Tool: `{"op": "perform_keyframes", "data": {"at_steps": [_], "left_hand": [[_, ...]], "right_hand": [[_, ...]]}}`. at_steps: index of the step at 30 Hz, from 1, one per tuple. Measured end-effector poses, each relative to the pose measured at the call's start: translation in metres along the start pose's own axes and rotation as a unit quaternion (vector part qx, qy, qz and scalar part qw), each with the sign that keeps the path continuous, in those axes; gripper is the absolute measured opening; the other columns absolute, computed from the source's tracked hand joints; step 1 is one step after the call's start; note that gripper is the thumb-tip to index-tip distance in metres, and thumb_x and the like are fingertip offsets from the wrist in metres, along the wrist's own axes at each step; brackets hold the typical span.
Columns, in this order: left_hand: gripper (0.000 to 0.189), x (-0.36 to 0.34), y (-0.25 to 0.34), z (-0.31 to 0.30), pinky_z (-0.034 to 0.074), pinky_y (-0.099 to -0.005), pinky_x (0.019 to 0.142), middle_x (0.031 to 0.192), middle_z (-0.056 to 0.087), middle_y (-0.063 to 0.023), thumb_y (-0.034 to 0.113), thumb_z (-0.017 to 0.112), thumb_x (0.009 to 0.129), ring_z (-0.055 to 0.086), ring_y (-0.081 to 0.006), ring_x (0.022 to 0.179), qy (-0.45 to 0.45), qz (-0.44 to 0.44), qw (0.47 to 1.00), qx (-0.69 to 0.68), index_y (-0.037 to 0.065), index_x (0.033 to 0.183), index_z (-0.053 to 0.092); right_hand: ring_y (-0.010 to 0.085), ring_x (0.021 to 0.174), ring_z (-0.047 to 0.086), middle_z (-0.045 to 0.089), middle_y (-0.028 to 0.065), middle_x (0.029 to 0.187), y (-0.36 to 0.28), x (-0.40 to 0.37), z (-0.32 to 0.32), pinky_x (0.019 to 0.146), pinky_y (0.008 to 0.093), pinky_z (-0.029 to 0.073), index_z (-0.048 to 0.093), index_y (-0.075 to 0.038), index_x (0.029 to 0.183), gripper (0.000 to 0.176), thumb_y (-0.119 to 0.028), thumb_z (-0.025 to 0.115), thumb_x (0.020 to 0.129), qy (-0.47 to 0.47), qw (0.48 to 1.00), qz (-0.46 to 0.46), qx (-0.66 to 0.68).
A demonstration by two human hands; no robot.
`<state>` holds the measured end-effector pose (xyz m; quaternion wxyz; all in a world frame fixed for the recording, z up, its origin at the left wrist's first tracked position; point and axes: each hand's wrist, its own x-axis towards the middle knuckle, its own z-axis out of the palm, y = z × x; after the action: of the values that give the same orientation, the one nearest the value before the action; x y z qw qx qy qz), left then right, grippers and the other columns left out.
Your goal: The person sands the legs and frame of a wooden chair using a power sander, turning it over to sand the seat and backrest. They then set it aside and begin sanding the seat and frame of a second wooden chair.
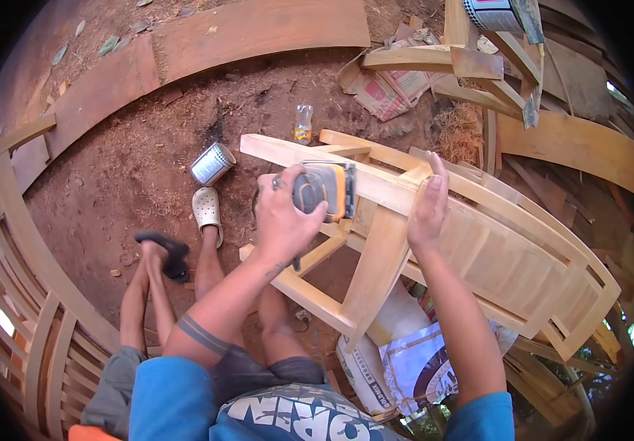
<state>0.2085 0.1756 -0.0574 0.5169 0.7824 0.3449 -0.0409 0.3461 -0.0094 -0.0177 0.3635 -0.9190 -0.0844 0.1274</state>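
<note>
My left hand (284,213) is wrapped round a yellow and black electric sander (340,189). The sander's pad side faces the pale wooden rail of a chair frame (383,268), which is tipped over on its side. My right hand (429,207) lies flat against the same frame near a joint, fingers stretched out and pointing away from me. The slatted panel of the chair extends to the right, past my right forearm. Part of the sander is hidden under my left fingers.
A paint can (212,163) lies tipped on the dirt floor near a plastic bottle (303,123). Another person's legs (154,283) are at left, beside a curved slatted wooden piece (45,316). Printed sacks (412,360) lie below the chair. Wooden parts (479,66) stand upper right.
</note>
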Motion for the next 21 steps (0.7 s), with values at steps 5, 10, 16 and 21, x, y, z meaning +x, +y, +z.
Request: {"op": "perform_keyframes", "data": {"at_steps": [5, 10, 16, 21], "left_hand": [[0.066, -0.026, 0.061, 0.011, 0.052, -0.0501, 0.086, 0.114, 0.048, -0.0229, 0.016, 0.083, 0.067, 0.059, -0.0427, 0.099, -0.012, 0.11, 0.994, -0.009, 0.016, 0.125, 0.052], [0.066, -0.019, 0.058, 0.012, 0.052, -0.0493, 0.086, 0.111, 0.049, -0.0224, 0.015, 0.083, 0.067, 0.058, -0.0418, 0.101, -0.004, 0.084, 0.996, 0.008, 0.016, 0.126, 0.052], [0.064, -0.016, 0.042, 0.008, 0.052, -0.0488, 0.087, 0.111, 0.05, -0.0215, 0.016, 0.083, 0.068, 0.059, -0.0417, 0.103, -0.01, 0.046, 0.999, 0.005, 0.015, 0.125, 0.052], [0.065, -0.03, 0.071, 0.012, 0.051, -0.0517, 0.085, 0.113, 0.047, -0.0234, 0.016, 0.082, 0.068, 0.057, -0.0444, 0.101, -0.019, 0.102, 0.995, 0.001, 0.015, 0.126, 0.052]], "right_hand": [[0.0288, 0.14, 0.039, 0.048, 0.0174, 0.146, -0.002, 0.0, 0.001, 0.118, 0.0385, 0.025, 0.044, 0.002, 0.143, 0.057, -0.04, 0.026, 0.109, 0.001, 1.0, 0.001, 0.008], [0.0287, 0.139, 0.04, 0.049, 0.0171, 0.145, -0.003, 0.0, 0.0, 0.118, 0.0382, 0.025, 0.044, 0.002, 0.143, 0.056, -0.039, 0.026, 0.109, 0.0, 1.0, 0.0, 0.013], [0.0287, 0.139, 0.041, 0.049, 0.017, 0.145, -0.002, 0.0, 0.001, 0.117, 0.0379, 0.026, 0.045, 0.001, 0.143, 0.055, -0.039, 0.027, 0.109, 0.003, 1.0, 0.002, 0.02], [0.029, 0.138, 0.042, 0.05, 0.0174, 0.144, -0.002, 0.0, -0.001, 0.117, 0.0379, 0.027, 0.045, 0.001, 0.142, 0.055, -0.039, 0.028, 0.109, 0.004, 1.0, 0.008, 0.019]]}}
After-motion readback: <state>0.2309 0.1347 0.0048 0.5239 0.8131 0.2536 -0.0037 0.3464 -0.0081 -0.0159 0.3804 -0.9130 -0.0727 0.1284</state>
